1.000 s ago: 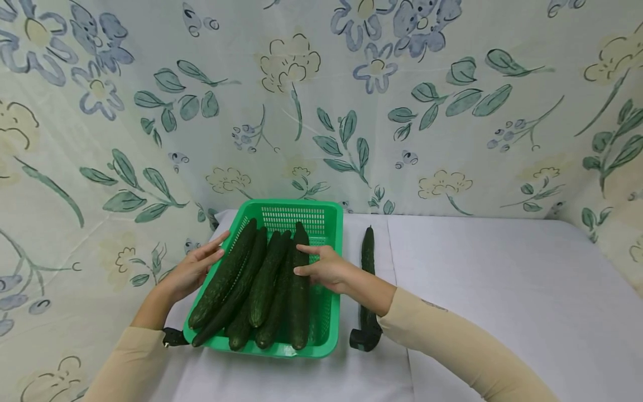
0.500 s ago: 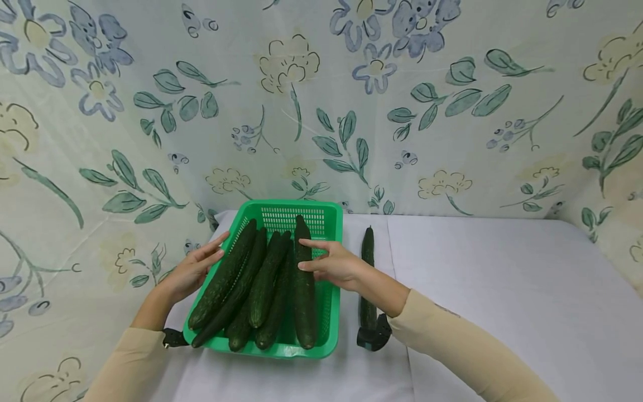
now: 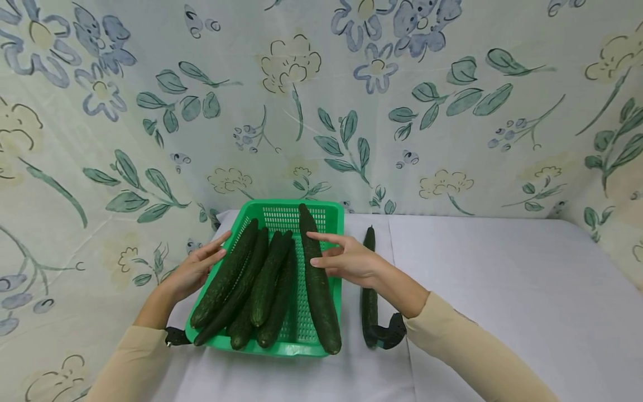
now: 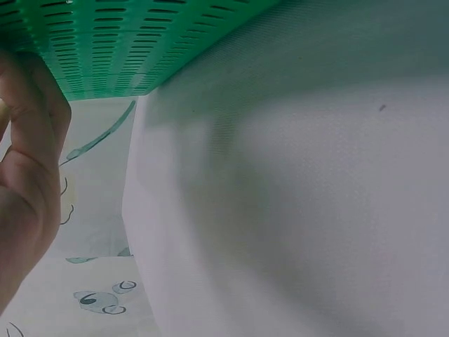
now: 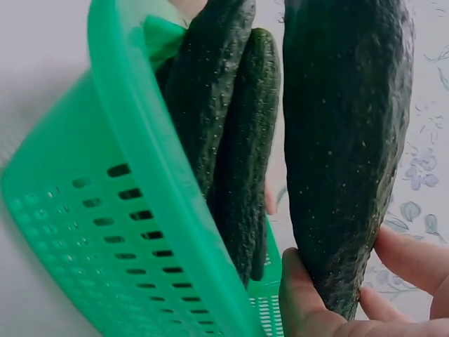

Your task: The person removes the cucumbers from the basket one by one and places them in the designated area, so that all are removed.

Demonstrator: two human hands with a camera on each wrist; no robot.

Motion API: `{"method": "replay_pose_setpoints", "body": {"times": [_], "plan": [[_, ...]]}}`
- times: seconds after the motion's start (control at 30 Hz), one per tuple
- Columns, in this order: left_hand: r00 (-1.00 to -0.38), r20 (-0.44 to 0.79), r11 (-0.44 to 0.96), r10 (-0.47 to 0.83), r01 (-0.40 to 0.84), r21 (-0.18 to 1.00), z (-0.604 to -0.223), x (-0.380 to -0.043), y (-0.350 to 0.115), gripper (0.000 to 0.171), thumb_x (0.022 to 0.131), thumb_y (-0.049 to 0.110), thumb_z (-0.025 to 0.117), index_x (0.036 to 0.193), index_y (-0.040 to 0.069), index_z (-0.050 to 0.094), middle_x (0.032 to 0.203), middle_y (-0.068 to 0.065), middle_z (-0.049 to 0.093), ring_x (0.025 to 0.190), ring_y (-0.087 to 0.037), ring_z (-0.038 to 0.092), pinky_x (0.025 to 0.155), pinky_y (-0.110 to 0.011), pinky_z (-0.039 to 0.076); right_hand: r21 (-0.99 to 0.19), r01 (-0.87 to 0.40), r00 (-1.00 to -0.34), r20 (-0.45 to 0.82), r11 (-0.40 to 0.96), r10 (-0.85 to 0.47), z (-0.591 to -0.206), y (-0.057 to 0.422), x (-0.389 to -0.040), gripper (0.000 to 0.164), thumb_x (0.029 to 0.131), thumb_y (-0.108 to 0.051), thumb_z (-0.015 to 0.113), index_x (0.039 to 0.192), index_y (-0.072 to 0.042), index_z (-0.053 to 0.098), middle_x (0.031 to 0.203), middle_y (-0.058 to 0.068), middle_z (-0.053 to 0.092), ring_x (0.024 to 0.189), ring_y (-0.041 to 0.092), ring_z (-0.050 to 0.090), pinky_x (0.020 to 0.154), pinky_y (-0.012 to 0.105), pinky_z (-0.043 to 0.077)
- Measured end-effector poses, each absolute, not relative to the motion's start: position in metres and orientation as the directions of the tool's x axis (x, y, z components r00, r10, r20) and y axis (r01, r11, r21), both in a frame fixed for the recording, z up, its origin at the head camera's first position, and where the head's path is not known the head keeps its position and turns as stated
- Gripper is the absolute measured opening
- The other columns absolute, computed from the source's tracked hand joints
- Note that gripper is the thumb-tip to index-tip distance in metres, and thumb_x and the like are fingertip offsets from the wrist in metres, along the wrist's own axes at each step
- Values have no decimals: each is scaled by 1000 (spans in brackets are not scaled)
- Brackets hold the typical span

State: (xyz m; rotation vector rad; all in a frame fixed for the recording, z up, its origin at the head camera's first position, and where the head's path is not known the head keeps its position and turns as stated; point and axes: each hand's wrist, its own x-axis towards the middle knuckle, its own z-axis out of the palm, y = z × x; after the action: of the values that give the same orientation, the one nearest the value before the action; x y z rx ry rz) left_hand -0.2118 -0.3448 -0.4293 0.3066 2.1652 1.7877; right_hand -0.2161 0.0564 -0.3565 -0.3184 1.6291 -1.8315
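Observation:
My right hand [image 3: 346, 258] pinches a dark green cucumber [image 3: 321, 301] between thumb and fingers. This cucumber is tilted over the right part of a green plastic basket [image 3: 331, 209], its near end over the front right rim. In the right wrist view the held cucumber [image 5: 344, 126] stands apart from the others. My left hand [image 3: 195, 271] touches the basket's left side with its fingers extended. The left wrist view shows that hand [image 4: 28, 147] beside the slotted basket wall [image 4: 112, 49]. Several more cucumbers [image 3: 271, 279] lie side by side in the basket's left and middle.
One more cucumber [image 3: 369, 304] lies on the white tablecloth [image 3: 482, 279] right of the basket, partly hidden by my right forearm and black wrist camera [image 3: 389, 332]. A floral curtain [image 3: 372, 139] hangs behind the table and along its left side.
My right hand has lifted the rightmost cucumber off the basket's bottom and moved it right, its near end swinging toward the front right corner. My left hand has stayed at the basket's side.

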Motion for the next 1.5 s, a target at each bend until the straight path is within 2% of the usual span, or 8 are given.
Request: {"method": "replay_pose_setpoints", "body": {"times": [0.67,0.73,0.8,1.0,1.07,1.23,1.33,1.5], "plan": [[-928,-105,189,356,-38,981,-429,-212,-345,57,111,28,39,162,24,15,164,-14,-13,146,-37,-20,114,-54,21,-979,203,-783,-159,-6,-601,-359,97,-215,68,94,-3,66,155,-15,39,113,14,48,104,23,52,106,54,38],[-933,-104,197,343,-37,980,-428,-212,-345,57,110,28,40,162,24,16,164,-15,-10,148,-38,-2,78,-42,43,-981,191,-789,-158,6,-593,-361,104,-216,69,94,-4,67,156,-15,38,109,14,50,103,24,54,107,54,37],[-939,-106,211,327,-37,977,-428,-212,-345,57,110,29,41,162,25,18,164,-16,-7,128,-40,33,57,-43,24,-984,178,-796,-158,24,-584,-364,112,-218,70,94,-6,68,156,-15,37,111,14,51,104,24,56,107,54,37],[-933,-108,200,342,-39,979,-428,-213,-345,57,110,28,41,162,25,17,165,-14,-7,141,-38,23,65,-34,39,-982,184,-825,-183,52,-535,-374,136,-222,70,94,-8,69,156,-14,38,107,11,45,99,22,52,95,42,43],[-934,-109,207,339,-39,978,-427,-212,-345,57,110,28,41,162,26,18,165,-14,-6,113,-42,48,70,-28,43,-980,191,-829,-188,50,-526,-377,144,-222,70,95,-7,68,156,-13,36,106,11,46,100,22,53,98,44,43],[-939,-102,211,329,-32,977,-427,-213,-346,57,110,28,42,162,24,19,165,-16,-5,120,-41,42,54,-25,29,-980,191,-838,-190,51,-511,-383,163,-222,71,96,-8,67,158,-10,32,109,14,50,103,23,54,107,54,36],[-935,-98,201,341,-29,979,-427,-213,-346,57,110,26,41,162,23,17,164,-16,-8,148,-37,-9,58,-24,32,-979,194,-846,-197,58,-495,-388,172,-224,71,96,-8,67,158,-9,31,108,14,51,102,22,55,103,48,41],[-941,-105,219,322,-34,975,-426,-212,-345,58,110,27,42,162,23,18,164,-17,-5,118,-33,41,51,-24,30,-976,209,-859,-212,61,-466,-396,184,-227,71,96,-6,67,158,-9,31,104,12,51,96,20,54,90,36,48]]}}
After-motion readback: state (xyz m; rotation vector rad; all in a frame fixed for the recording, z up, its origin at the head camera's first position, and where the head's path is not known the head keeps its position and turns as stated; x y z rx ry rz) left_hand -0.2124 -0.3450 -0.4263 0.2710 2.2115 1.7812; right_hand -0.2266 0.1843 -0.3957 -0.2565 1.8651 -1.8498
